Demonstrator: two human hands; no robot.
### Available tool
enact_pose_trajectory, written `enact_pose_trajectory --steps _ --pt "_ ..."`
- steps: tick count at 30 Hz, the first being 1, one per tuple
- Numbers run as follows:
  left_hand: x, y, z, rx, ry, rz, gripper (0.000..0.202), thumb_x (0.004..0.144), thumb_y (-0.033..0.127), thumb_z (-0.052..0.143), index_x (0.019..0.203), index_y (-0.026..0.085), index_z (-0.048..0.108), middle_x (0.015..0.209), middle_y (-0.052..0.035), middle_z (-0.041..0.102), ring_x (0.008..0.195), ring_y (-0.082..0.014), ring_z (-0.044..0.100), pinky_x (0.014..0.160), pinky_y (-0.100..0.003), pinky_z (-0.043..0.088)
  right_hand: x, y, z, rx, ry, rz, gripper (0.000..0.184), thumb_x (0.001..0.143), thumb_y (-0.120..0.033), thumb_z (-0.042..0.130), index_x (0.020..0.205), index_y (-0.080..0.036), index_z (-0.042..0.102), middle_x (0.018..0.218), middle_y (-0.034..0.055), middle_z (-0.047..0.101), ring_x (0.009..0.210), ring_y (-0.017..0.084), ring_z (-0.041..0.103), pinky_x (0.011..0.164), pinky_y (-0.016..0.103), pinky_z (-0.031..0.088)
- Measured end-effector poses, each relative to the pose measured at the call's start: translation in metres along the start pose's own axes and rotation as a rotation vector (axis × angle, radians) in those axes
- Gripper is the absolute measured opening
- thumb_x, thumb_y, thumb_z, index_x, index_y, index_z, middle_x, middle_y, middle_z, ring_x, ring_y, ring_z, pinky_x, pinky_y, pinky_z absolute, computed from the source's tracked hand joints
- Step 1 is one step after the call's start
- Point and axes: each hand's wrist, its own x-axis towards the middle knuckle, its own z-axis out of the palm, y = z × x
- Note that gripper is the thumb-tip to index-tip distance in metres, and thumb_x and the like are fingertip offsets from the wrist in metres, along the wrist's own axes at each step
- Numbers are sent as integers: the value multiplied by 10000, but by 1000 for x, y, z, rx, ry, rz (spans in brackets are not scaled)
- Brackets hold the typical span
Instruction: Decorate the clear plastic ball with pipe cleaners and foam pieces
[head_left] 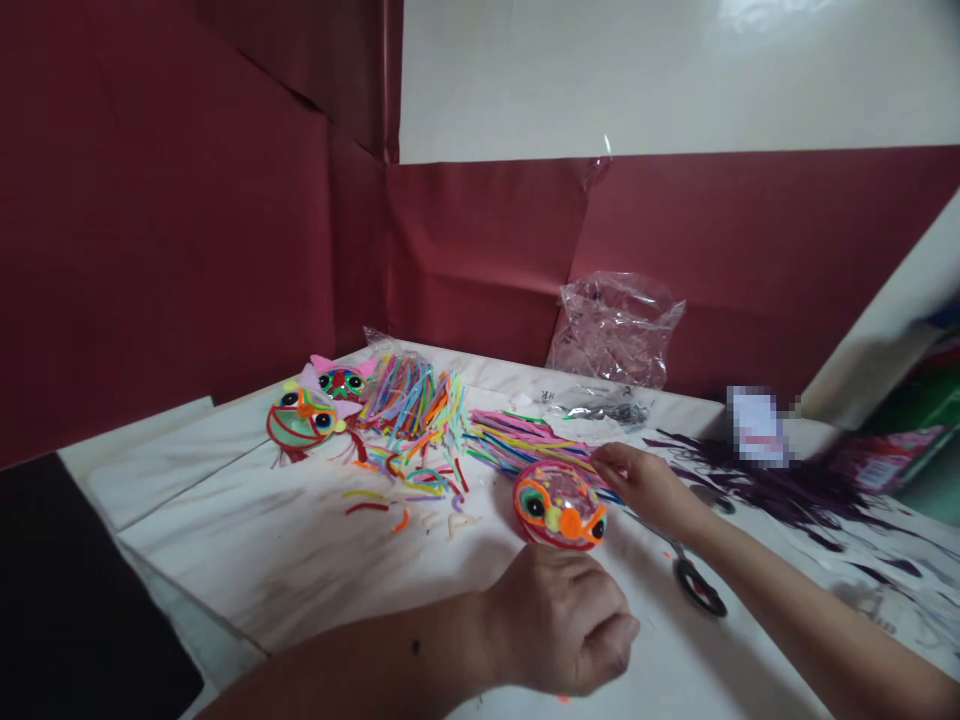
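From where I stand, the left hand [566, 620] is curled into a fist, knuckles up, and I can't tell whether anything is tucked inside it. The right hand [649, 490] reaches farther out, its fingers bunched at the near end of a fan of coloured strips [517, 440]; whether they pinch one, I can't make out

Just beyond the fist sits a round face piece [559, 505] on the surface [300, 560], with eyes, an orange nose and a red-and-pink rim in place. Well off to the left of both hands are a lilac-eared face [301, 418] and, behind it, a pink-eared face [343, 381]. Held against those two, the near one looks well along, its features done, with ears apparently left to add; I see none on it

Between the hands and that pair lie short scraps [409, 490], so plenty of cutting seems done. Scissors [697, 580] rest just beneath the right forearm, and dark purple strips [787, 490] spread beyond it

As for writing, the white packet [757, 425] past the right hand is blurred out, a bright packet [892, 455] farther right shows a barcode, and I can read no brand anywhere
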Motion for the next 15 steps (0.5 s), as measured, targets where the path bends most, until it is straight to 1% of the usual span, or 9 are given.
enact_pose_trajectory --steps 5,7,10,13,15 --pt "3 -2 -1 -118 136 -114 131 800 144 386 716 165 485 566 -9 546 525 -109 506 545 -223 439 -23 -8 -6 32 4 17 252 807 -372 424 765 -207 610 743 64 694 659 208 635 607 299 476" --pt "6 -2 -4 -162 168 -153 109 793 146 403 742 158 498 585 -9 544 532 -104 500 545 -215 435 -34 -8 -9 29 -2 19 253 805 -388 435 763 -213 613 766 67 697 668 210 637 617 301 485" --pt "17 -1 -12 -167 142 -157 114 800 161 413 732 161 504 597 -8 538 549 -103 497 556 -215 433 -49 -1 -10 50 1 34 249 802 -405 456 770 -219 618 781 68 704 684 216 643 616 299 494" --pt "28 -2 -26 -148 105 -137 151 823 186 417 712 161 516 590 -3 529 555 -103 488 567 -217 428 -60 9 -9 73 -22 49 250 806 -419 463 761 -233 624 767 60 710 682 219 650 599 294 500" --pt "30 -4 -36 -151 106 -131 154 823 183 428 711 155 529 596 -3 535 557 -99 483 564 -211 418 -64 16 -9 69 -37 60 258 805 -435 465 757 -244 632 771 60 716 684 227 655 591 297 503"
